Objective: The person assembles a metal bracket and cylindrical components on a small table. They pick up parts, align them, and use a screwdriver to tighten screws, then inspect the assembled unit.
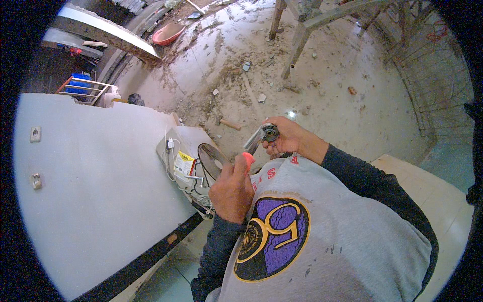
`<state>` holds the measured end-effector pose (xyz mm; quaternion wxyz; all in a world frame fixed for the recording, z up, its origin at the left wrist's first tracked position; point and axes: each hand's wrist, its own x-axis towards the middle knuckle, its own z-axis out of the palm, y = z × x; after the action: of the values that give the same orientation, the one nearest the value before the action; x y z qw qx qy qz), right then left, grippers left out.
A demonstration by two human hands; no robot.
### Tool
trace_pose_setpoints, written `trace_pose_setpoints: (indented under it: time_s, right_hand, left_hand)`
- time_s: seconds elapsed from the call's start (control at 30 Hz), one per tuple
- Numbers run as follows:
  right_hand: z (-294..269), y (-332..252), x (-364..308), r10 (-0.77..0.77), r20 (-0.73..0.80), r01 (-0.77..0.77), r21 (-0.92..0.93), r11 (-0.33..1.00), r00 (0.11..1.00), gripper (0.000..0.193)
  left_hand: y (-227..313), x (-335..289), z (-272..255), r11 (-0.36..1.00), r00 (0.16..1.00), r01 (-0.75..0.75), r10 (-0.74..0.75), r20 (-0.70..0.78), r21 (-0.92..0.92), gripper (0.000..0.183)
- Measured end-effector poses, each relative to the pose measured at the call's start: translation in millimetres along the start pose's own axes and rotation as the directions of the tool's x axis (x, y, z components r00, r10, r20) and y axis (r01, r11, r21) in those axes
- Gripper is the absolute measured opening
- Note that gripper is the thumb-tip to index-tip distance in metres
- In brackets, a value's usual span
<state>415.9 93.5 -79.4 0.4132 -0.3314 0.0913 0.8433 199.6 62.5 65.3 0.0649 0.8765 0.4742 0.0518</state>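
My left hand (pixel 231 191) is closed around the bright orange-red handle (pixel 248 158) of a tool. A shiny metal part (pixel 254 142) runs from the handle up to my right hand; its exact shape is hard to make out. My right hand (pixel 288 137) grips a round dark part (pixel 270 133) with a hole in its middle, fingers curled behind and below it. The metal meets or overlaps the round part's left side. Both hands are close together in front of my chest. Left of them lies a pale appliance casing with a round fan grille (pixel 212 160).
On the casing lie a yellow-and-white box (pixel 184 163), a white plug with cable (pixel 171 144) and loose wires. A white wall panel with a socket (pixel 35 134) fills the left. Rubble, a wooden stick (pixel 230 124), a red basin (pixel 168 34) and a wooden frame (pixel 301 38) stand beyond.
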Motion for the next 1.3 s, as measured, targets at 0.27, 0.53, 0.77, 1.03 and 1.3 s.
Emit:
trace_pose_setpoints:
  time_s: [0.27, 0.53, 0.77, 1.03, 1.3]
  right_hand:
    - [2.8, -0.3, 3.8, 0.037, -0.008, -0.038, -0.078, 0.996, 0.999, 0.027]
    - [17.5, 3.4, 2.4, 0.049, -0.056, -0.054, -0.099, 0.994, 0.997, 0.030]
    - [13.7, 9.2, 4.5, 0.043, -0.051, -0.052, -0.175, 0.983, 0.998, 0.030]
    - [-9.3, 10.3, 13.6, 0.139, 0.007, -0.133, -0.238, 0.962, 0.990, 0.029]
    - [-26.0, 21.0, 13.1, 0.106, -0.019, -0.107, -0.187, 0.976, 0.994, 0.024]
  left_hand:
    - [2.3, 14.1, -9.8, 0.939, 0.977, -0.170, 0.201, -0.077, 0.299, 0.028]
    - [0.6, 22.5, -22.8, 0.864, 0.962, -0.241, 0.273, -0.010, 0.441, 0.027]
    - [-4.3, 23.6, -24.0, 0.863, 0.952, -0.307, 0.288, 0.107, 0.402, 0.037]
    - [-13.9, 28.0, -25.4, 0.809, 0.887, -0.461, 0.431, 0.167, 0.364, 0.031]
    - [-23.7, 13.0, -25.4, 0.936, 0.928, -0.337, 0.311, 0.205, 0.101, 0.033]
